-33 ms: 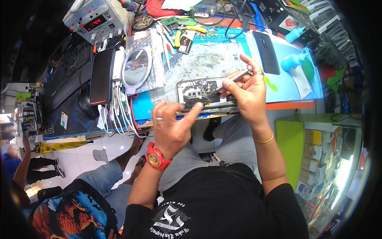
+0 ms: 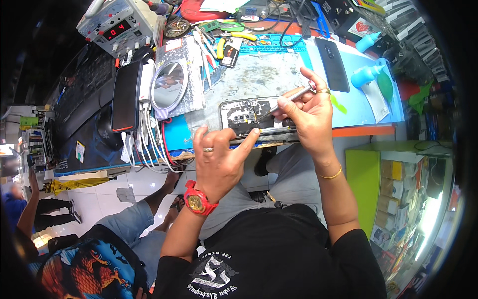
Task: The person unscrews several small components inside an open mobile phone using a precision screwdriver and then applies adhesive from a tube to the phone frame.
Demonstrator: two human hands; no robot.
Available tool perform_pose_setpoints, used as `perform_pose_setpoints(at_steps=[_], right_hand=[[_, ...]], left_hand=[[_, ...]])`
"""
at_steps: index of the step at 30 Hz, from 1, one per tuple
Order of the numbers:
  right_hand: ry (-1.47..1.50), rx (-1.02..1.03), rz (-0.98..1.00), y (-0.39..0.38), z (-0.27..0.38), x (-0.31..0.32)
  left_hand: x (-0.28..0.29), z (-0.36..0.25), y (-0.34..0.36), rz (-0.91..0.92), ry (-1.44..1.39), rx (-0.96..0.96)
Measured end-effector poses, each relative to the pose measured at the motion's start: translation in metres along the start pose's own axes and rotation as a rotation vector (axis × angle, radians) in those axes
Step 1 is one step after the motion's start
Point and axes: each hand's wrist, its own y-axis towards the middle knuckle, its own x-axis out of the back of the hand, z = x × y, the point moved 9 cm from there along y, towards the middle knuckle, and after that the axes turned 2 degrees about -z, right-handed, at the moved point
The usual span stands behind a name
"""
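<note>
An opened phone point(image 2: 245, 110) lies on the grey work mat near the table's front edge, its dark inner boards and camera lenses bared. My right hand point(image 2: 308, 112) is closed round a slim silver screwdriver point(image 2: 297, 94), held at a slant. The tool's thin tip reaches down to the phone's middle, beside the lenses; whether it touches a screw is too small to tell. On the phone's near edge rests my left hand point(image 2: 219, 159), with its fingers apart and partly bent. One outstretched digit touches the edge just below the tool's tip.
Left of the mat are a round mirror point(image 2: 169, 85), a dark phone point(image 2: 126, 97), white cables point(image 2: 146, 130) and a power supply point(image 2: 117, 31). Tweezers point(image 2: 205, 55) and yellow-handled pliers point(image 2: 220, 49) lie behind. On the right are another phone point(image 2: 332, 65) and a blue bottle point(image 2: 366, 75).
My left hand has shifted slightly to the right along the phone's near edge. My right hand and the screwdriver stay almost still. The power supply's red display reads differently.
</note>
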Motion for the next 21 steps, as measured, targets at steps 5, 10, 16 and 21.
perform_pose_setpoints(at_steps=[5, 10, 16, 21], right_hand=[[0.007, 0.002, -0.024, 0.0001, -0.0013, -0.0006], [-0.005, -0.015, -0.012, 0.0001, -0.0013, -0.003], [-0.012, -0.023, 0.007, 0.0003, -0.0021, -0.0041], [-0.01, -0.03, 0.001, -0.0001, -0.0023, -0.0038]], left_hand=[[-0.0072, -0.0037, 0.0034, 0.012, -0.096, 0.106], [-0.0079, -0.0019, 0.005, -0.002, -0.132, 0.133], [-0.0114, 0.0006, 0.001, 0.013, -0.145, 0.128], [-0.0095, 0.0014, -0.0004, -0.028, -0.179, 0.123]])
